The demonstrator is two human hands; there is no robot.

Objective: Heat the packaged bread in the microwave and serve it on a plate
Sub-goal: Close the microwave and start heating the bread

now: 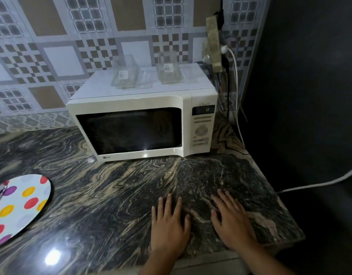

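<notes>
A white microwave (143,124) stands on the dark marbled counter (111,195) with its door closed and a green digit lit on its display. A round plate (18,207) with coloured dots lies at the left edge; something blurred sits on its left part. My left hand (169,227) and my right hand (230,221) both lie flat on the counter in front of the microwave, palms down, fingers straight, holding nothing. No bread package is visible.
Two clear glass containers (125,74) (169,68) stand on top of the microwave. A socket board (213,42) with cables hangs on the tiled wall at the right. A white cable (320,183) runs past the counter's right edge.
</notes>
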